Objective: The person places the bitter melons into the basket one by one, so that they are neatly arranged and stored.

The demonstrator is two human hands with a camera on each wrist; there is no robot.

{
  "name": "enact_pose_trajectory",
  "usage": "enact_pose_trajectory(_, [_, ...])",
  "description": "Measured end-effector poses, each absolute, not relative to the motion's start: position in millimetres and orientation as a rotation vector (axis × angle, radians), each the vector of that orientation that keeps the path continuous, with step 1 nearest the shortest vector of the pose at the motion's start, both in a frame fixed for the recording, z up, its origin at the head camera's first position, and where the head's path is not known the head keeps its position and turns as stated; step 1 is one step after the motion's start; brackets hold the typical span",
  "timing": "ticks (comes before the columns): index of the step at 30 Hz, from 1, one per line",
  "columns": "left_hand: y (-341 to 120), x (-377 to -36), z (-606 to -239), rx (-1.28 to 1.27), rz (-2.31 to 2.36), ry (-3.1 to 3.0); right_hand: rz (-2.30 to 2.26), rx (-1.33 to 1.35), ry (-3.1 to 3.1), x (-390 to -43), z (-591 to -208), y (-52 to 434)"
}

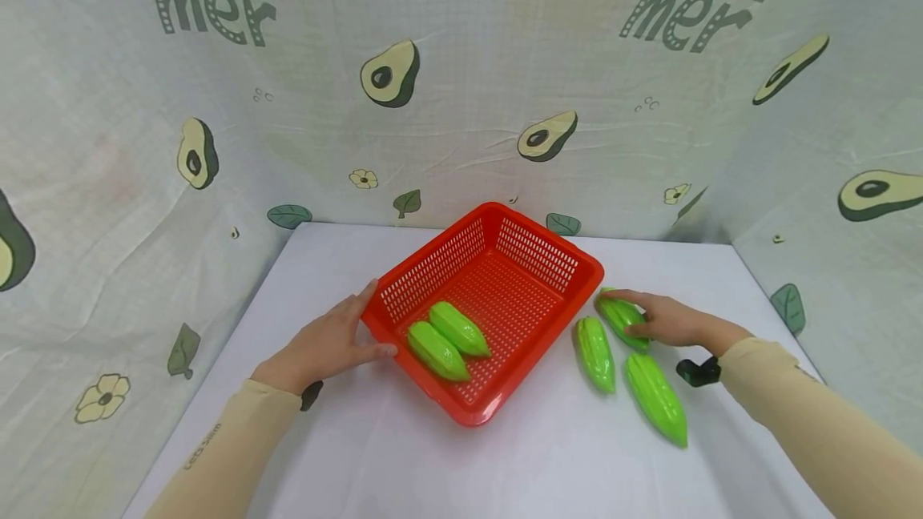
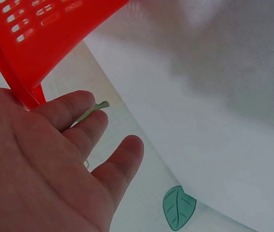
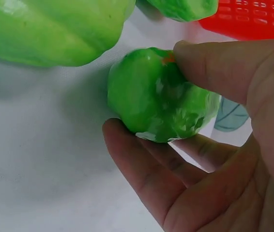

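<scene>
2 gourds (image 1: 449,339) in basket (image 1: 570,295) show only overhead.

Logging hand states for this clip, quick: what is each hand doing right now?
Left hand: open, straight fingers resting against the red basket.
Right hand: fingers and thumb curled round a green ridged fruit on the table.

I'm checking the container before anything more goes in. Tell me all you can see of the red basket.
The red basket is a rectangular, glossy plastic tray with perforated walls and floor and a smooth rolled rim. It sits upright on the white table, turned diagonally. Two ridged green toy vegetables lie side by side in its near corner. The left hand rests against its left rim, fingers straight. The right hand does not touch it.
</scene>
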State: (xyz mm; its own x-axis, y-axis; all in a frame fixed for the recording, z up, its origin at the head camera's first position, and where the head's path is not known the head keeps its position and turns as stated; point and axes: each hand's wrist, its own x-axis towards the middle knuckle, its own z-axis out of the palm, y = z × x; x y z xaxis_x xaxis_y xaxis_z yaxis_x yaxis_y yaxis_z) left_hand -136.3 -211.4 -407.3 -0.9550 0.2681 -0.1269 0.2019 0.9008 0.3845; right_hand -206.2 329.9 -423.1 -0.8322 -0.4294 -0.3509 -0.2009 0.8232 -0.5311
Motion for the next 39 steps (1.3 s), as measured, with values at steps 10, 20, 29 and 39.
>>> enact_pose_trajectory(10, [-210.9,-134.9,-407.0,0.367,0.560,2.895,-0.692,-0.501,2.537,-204.6,-422.6,335.2])
enact_pose_trajectory(20, [-210.5,-134.9,-406.9,0.372,0.572,2.888,-0.744,-0.436,2.547,-197.8,-414.2,349.0])
enact_pose_trajectory(29, [-210.3,-134.9,-405.6,0.371,0.568,2.883,-0.765,-0.477,2.619,-192.7,-387.7,368.0])
enact_pose_trajectory(39, [-211.9,-135.5,-406.9,0.358,0.567,2.883,-0.741,-0.531,2.691,-202.1,-341.6,367.1])
